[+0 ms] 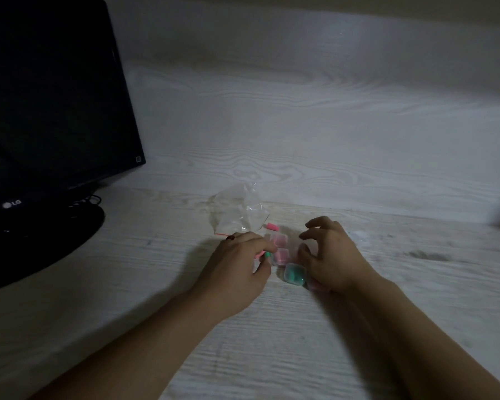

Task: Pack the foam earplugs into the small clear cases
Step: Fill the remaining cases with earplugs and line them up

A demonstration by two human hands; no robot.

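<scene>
A: Where lay the earplug from the fingers?

B: The left hand (237,261) pinched a green-and-pink earplug (264,254) at its fingertips, long axis pointing right, toward the pink cases (280,249) just beside it. A teal case (294,274) sat nearer, touching the right hand (329,255).

A: And the right one?

B: Its fingers were spread and curled above the cases; what it held I could not tell. One loose pink earplug (271,226) lay farther, near the plastic bag (238,210).
</scene>
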